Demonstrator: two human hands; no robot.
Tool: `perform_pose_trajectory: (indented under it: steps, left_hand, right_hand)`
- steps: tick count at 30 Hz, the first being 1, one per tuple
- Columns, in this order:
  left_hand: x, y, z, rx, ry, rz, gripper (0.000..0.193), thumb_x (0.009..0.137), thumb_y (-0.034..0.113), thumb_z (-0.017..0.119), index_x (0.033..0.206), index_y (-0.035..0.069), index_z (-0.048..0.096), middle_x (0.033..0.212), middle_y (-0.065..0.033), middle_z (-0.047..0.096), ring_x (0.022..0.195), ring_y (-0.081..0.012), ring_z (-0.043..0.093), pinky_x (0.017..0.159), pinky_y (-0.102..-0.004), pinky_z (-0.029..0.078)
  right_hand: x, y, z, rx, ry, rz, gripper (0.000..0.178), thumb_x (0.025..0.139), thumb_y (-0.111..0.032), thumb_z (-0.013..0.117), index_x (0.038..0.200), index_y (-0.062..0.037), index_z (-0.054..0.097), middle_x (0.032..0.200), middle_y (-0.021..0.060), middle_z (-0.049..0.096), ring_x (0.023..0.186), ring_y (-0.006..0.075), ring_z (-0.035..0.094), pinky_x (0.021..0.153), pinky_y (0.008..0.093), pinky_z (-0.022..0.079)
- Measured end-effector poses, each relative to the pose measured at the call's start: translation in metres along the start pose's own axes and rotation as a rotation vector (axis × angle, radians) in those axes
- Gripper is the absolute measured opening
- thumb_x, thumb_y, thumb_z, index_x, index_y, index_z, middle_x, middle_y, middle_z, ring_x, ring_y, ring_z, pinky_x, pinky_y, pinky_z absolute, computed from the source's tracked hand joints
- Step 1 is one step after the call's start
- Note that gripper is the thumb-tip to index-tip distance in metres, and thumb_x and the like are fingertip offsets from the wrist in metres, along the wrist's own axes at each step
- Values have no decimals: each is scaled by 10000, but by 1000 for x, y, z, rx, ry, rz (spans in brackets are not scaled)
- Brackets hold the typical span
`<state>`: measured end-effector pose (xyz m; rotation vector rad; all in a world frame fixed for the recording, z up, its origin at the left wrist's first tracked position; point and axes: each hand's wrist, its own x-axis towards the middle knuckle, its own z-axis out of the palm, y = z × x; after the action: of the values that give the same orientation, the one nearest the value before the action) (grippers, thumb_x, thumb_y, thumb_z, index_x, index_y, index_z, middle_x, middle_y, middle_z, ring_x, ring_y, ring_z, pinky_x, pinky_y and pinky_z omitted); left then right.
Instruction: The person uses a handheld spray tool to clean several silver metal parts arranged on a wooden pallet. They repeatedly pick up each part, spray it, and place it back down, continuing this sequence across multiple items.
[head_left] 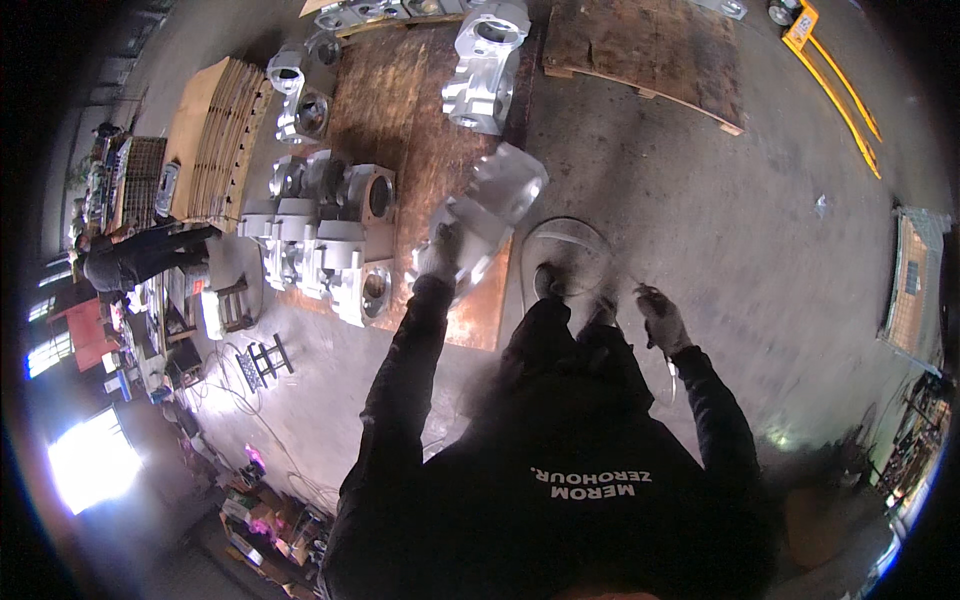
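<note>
1. Left hand [438,252], gloved, dark sleeve: lying against a grey metal casting [484,224]; motion blur is hiding the fingers, so whether they are clamping it cannot be told.
2. The casting: sitting at the right edge of a brown, worn board [474,324], ahead of the person; blurred, with a second blocky form [512,180] showing just beyond it. Whether the two are forming one piece cannot be told.
3. Right hand [664,322], gloved: hanging well apart from the casting, to its right, with fingers bending inward; whether they are gripping anything cannot be told. A slim pale item [672,372] is showing just below it.
4. Casting group [325,235]: standing close together along the board's left side, several round bores showing.
5. Single casting [490,68]: lying farther up the board.
6. Round item [577,240]: resting on the floor by the person's feet.
7. Wooden platform [645,55]: lying beyond, right of the board.
8. Yellow forked frame [798,32]: standing at upper right.
9. Stack of tan sheets [212,135]: standing left of the board.
10. Another person [145,258], dark-clothed: appearing at far left.
</note>
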<state>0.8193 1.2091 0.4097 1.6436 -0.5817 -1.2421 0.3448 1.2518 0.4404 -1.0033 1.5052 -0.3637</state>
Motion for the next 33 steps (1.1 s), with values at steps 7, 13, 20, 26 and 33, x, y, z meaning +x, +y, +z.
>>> perform_pose_trajectory:
  steps: [7, 13, 20, 26, 33]
  left_hand:
    - [-50, -28, -26, -34, 52, -71, 265, 983, 264, 595, 1045, 25, 688, 908, 6, 673, 788, -97, 590, 687, -272, 474]
    - [-54, -50, -89, 392, -83, 67, 288, 956, 260, 593, 1060, 1, 660, 949, -98, 690, 889, -203, 640, 819, -318, 502]
    - [-109, 29, -8, 1915, -205, 74, 1373, 559, 655, 812, 1563, 163, 15, 1590, -217, 121, 1449, -458, 90, 1165, -585, 60]
    - [-103, 24, -1, 2085, -180, -4, 1384, 543, 694, 781, 1563, 181, 0, 1597, -197, 72, 1444, -445, 87, 1147, -587, 85]
    - [-115, 37, 7, 2103, -231, -66, 1299, 597, 648, 757, 1564, 179, 27, 1581, -191, 129, 1448, -403, 119, 1146, -594, 74]
  right_hand:
    - [-29, -39, -19, 75, -142, 86, 358, 956, -366, 598, 1130, -55, 631, 579, 20, 530, 417, 115, 471, 392, 304, 416]
    - [14, 8, 26, -31, -98, -377, 550, 941, -540, 554, 911, 7, 615, 600, 81, 574, 464, 154, 530, 443, 320, 469]
    - [1, 3, 62, -67, -311, -2, 489, 940, -502, 565, 954, -17, 628, 632, 30, 567, 533, 133, 560, 478, 307, 453]
    - [0, 44, 98, 375, -335, -50, 344, 995, -378, 551, 1055, -51, 639, 835, -35, 597, 763, 62, 529, 671, 239, 450]
    - [-21, 35, 108, 359, -382, 194, 356, 988, -397, 562, 1066, -60, 645, 793, -56, 576, 696, 66, 512, 638, 231, 439]
